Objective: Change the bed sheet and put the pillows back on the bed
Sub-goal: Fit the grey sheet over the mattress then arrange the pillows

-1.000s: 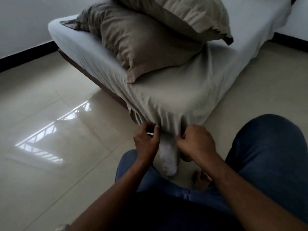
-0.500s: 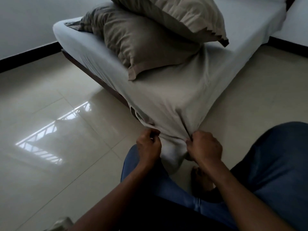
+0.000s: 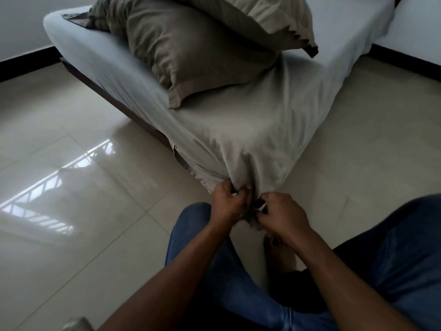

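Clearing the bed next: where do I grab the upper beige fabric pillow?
Take the upper beige pillow by its flanged corner, jutting free past the lower taupe pillow; come from your right. It lies on top, so likely nothing pins it. Left hand and right hand grip the beige bed sheet.

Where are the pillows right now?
In the head view, top centre: the two pillows are stacked on the bed, behind the corner where the left hand and right hand grip the sheet.
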`<state>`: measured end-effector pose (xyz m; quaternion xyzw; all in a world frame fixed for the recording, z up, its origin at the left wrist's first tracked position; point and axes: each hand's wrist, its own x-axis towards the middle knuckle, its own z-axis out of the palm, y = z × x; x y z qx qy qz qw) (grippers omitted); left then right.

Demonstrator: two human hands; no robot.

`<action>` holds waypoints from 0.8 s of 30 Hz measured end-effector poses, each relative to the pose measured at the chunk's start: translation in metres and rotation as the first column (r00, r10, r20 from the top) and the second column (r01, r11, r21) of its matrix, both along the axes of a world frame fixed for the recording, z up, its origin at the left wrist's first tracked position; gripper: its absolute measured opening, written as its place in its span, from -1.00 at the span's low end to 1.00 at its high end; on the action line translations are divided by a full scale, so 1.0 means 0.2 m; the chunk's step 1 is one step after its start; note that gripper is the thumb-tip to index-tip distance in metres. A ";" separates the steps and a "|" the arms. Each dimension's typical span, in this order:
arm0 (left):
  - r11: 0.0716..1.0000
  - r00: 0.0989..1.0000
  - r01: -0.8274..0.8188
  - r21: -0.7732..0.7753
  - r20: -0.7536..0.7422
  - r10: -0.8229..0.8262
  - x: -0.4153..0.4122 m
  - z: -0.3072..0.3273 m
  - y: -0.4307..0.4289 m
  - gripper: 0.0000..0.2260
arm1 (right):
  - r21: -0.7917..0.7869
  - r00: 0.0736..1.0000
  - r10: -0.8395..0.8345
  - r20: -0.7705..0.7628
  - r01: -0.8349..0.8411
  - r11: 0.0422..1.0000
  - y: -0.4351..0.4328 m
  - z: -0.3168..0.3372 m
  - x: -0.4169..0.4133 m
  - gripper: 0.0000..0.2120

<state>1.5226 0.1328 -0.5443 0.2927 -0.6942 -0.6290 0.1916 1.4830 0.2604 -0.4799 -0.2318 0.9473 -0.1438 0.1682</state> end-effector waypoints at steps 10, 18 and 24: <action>0.959 0.977 0.154 -0.236 0.180 -0.112 0.22 -0.01 -0.09 -0.89 | -0.415 0.989 -0.146 -0.003 0.132 0.900 -0.11 0.04 -0.03 -0.65; 0.938 0.979 0.168 -0.303 0.160 -0.124 0.21 0.02 -0.06 -0.62 | -0.348 0.965 -0.189 -0.183 0.116 0.930 -0.14 -0.04 0.00 -0.73; 0.959 0.976 -0.147 -0.242 -0.195 0.101 0.23 0.10 -0.07 -0.87 | -0.462 0.961 -0.129 -0.243 0.002 0.887 -0.06 -0.03 -0.01 -0.79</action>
